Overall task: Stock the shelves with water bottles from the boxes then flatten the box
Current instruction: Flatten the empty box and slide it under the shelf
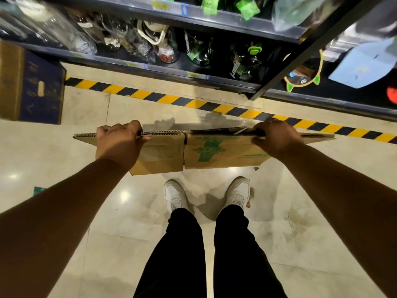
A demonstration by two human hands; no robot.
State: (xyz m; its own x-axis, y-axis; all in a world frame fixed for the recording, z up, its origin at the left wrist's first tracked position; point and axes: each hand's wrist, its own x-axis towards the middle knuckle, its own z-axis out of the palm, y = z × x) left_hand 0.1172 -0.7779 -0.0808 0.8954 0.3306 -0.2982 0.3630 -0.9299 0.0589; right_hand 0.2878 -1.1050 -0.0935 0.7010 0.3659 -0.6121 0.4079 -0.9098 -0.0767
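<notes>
A flattened brown cardboard box with green print hangs upright in front of me, above my white shoes. My left hand grips its top edge near the left end, fingers curled over the far side. At the right end my right hand grips the same top edge. The box's layers lie pressed together, flaps hanging down. Bottles with green tags and caps stand on the dark shelves ahead.
A yellow-and-black striped line runs along the floor at the shelf's foot. A blue and brown carton stands on the floor at the left. Pale tiled floor lies around my feet. A light blue item sits on the right shelf.
</notes>
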